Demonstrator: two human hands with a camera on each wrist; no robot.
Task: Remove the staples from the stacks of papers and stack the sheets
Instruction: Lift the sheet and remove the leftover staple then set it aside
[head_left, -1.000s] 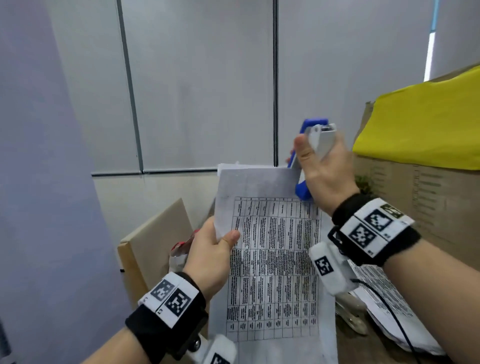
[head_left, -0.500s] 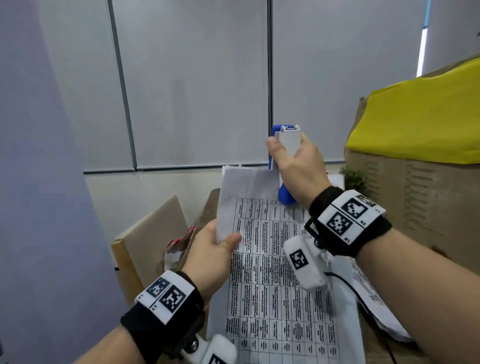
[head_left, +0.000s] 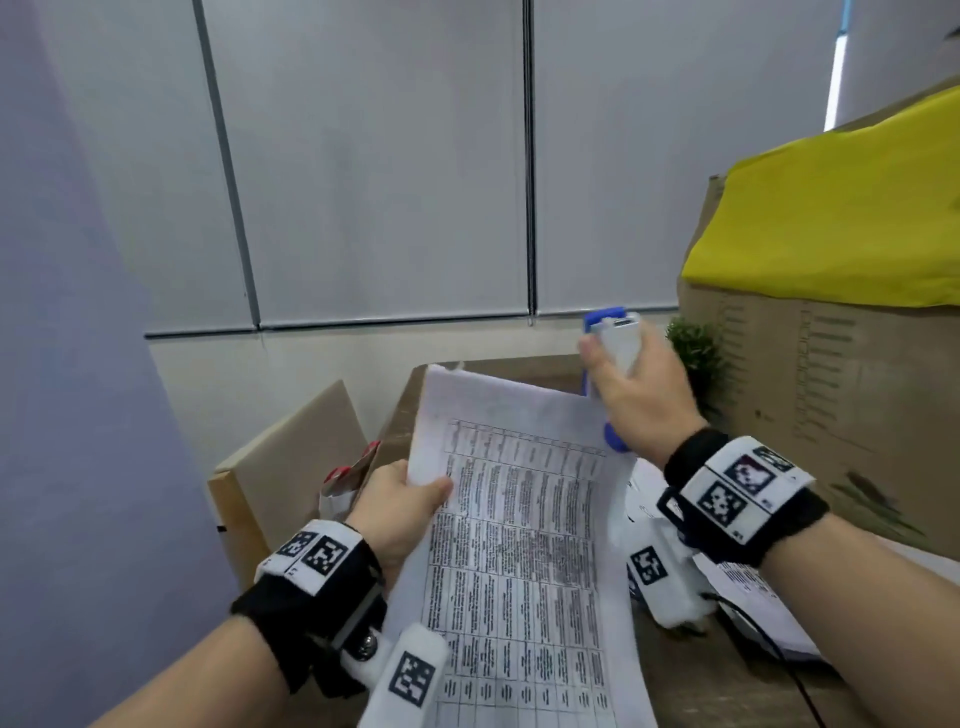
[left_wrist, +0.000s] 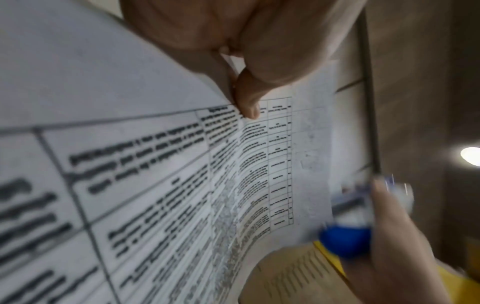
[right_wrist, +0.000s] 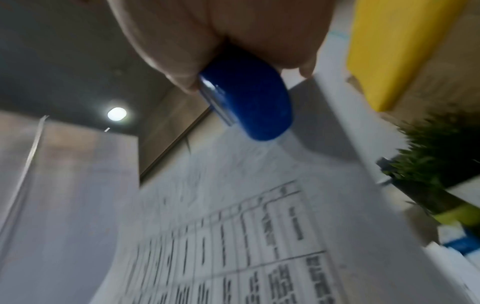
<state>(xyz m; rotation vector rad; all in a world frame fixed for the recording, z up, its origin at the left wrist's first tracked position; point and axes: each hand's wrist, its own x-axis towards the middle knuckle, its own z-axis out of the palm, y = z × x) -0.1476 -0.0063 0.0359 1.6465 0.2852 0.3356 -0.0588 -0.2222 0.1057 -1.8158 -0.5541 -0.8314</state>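
Blue-and-white plastic staple remover (head_left: 612, 358) has pulled off the white printed paper stack (head_left: 519, 545), now right of its top corner. Right hand (head_left: 636, 400) fingers wrap it; left hand (head_left: 400, 506) pinches the stack's left edge, held above the table.

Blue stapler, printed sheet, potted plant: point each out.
blue stapler (right_wrist: 249, 102), right wrist view, on its rounded blue end below the fingers.
printed sheet (head_left: 519, 545), head view, mid-table print.
potted plant (head_left: 693, 353), head view, on the green leaves.

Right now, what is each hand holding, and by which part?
The left hand pinches the printed papers at their left edge, near the top. The right hand grips the blue and white stapler around its middle.
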